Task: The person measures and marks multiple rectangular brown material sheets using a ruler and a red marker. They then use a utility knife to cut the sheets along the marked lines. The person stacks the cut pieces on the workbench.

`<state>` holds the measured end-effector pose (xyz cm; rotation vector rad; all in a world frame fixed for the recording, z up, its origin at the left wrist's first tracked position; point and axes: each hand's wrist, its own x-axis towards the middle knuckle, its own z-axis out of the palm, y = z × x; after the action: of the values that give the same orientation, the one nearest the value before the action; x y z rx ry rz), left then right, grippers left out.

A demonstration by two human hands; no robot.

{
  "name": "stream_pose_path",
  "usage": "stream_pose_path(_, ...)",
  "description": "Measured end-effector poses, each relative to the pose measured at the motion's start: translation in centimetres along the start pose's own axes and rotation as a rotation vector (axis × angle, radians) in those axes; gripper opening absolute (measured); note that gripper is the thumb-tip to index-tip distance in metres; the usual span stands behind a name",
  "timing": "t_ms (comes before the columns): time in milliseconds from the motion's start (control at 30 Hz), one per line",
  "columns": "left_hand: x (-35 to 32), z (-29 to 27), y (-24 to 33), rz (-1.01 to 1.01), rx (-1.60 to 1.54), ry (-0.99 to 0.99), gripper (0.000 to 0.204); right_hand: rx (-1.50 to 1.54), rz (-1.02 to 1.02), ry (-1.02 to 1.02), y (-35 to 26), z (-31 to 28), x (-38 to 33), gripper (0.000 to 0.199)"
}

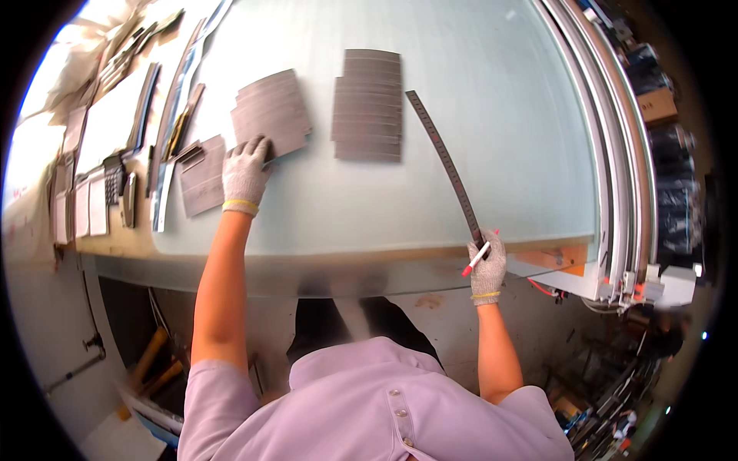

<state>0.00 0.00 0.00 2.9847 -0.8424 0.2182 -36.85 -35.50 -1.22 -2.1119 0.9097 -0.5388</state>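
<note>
My left hand [246, 175], in a pale knit glove with a yellow cuff, grips the lower edge of a fanned set of thin grey rectangular pieces [270, 111], which lies tilted on the table. To its right a second overlapping stack of grey pieces [367, 106] lies nearly straight. My gloved right hand [487, 269] is closed around the near end of a long dark ruler [444, 157] and a white marker with red ends [477, 258]. The ruler slants away to the far left, its far end beside the second stack. Below my left hand lies another grey piece [202, 180] with a small dark part on it.
The pale glass-like tabletop [507, 115] has a rounded near edge. Metal rails [615, 154] run along its right side. A calculator [114, 178], a utility-knife-like tool [128, 201], papers [98, 203] and long strips [173, 131] crowd the left. A cardboard box [657, 106] stands beyond the rails.
</note>
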Motion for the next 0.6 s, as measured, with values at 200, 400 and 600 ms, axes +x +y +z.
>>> stream_pose_path(200, 0.5, -0.9, -2.2, 0.135, -0.092, 0.092, 0.019, 0.081, 0.009, -0.069, -1.5, 2.7, 0.1, 0.041)
stream_pose_path(400, -2.8, -4.0, 1.4, 0.211, -0.171, 0.549, 0.017, 0.138, -0.029, -0.106, -3.7, 1.8, 0.8, 0.044)
stream_pose_path(600, -16.3, -1.7, 10.2, 0.526, -0.307, 0.153, 0.040, 0.105, -0.068, -0.160, -2.5, 0.1, 1.3, 0.045)
